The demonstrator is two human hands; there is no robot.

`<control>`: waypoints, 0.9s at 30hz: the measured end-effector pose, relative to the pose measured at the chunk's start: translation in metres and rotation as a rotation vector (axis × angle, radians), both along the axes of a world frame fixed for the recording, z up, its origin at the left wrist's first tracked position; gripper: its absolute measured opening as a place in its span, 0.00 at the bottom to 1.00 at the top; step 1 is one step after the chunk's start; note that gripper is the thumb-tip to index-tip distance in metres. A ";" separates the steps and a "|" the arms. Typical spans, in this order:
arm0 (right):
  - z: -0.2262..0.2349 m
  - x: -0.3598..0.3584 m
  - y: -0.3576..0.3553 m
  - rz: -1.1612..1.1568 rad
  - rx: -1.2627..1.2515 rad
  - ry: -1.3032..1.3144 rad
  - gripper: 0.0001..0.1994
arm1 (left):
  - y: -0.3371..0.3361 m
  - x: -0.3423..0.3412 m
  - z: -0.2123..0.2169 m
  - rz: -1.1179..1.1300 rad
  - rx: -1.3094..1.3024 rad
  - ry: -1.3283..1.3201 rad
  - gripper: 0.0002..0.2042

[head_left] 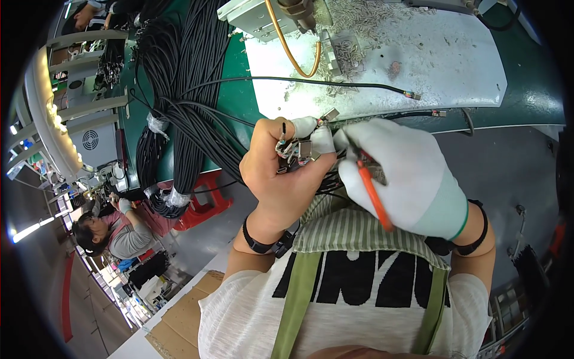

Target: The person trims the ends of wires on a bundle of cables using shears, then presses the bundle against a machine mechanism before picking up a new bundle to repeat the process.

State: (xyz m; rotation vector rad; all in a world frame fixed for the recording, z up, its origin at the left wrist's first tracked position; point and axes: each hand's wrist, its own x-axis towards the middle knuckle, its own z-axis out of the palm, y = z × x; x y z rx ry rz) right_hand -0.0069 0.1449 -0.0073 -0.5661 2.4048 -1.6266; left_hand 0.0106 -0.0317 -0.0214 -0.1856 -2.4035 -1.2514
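My left hand (272, 179), with white covers on the thumb and a fingertip, is closed around a bunch of black cable ends. Small metal connectors (305, 149) and thin coloured wires stick out of that grip. One connector (329, 115) stands up between thumb and finger. In a white glove, my right hand (412, 173) grips cutters with an orange-red handle (375, 197). Their jaws point toward the left hand's fingertips and are partly hidden by the glove. Two loose cable ends with connectors (412, 95) lie just beyond both hands.
Thick bundles of black cable (179, 113) cover the green table (236, 107) on the left. A white board (448, 60) strewn with small scraps lies ahead, under a machine with a bent orange-brown tube (293, 54). A red stool (206, 206) and a co-worker (128, 230) are at left.
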 end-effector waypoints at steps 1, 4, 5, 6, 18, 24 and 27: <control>-0.001 0.004 0.003 0.021 0.084 0.104 0.08 | 0.001 0.000 0.000 -0.011 -0.002 -0.001 0.18; 0.000 0.007 0.004 0.036 0.191 0.176 0.07 | 0.003 0.000 -0.001 -0.031 -0.002 -0.001 0.16; 0.002 0.007 0.002 0.033 0.214 0.152 0.07 | 0.003 0.001 -0.001 -0.035 -0.001 0.005 0.13; 0.002 0.007 0.002 0.030 0.236 0.126 0.07 | 0.003 0.001 -0.001 -0.040 0.000 0.011 0.11; -0.001 0.010 0.002 0.068 0.225 0.103 0.08 | 0.005 -0.001 -0.002 -0.021 -0.055 0.023 0.11; -0.003 0.010 -0.001 0.063 0.263 0.125 0.08 | 0.004 0.000 -0.001 -0.021 -0.044 0.021 0.13; -0.017 0.012 -0.003 0.101 0.263 0.139 0.07 | 0.000 0.000 -0.001 -0.029 -0.048 0.084 0.17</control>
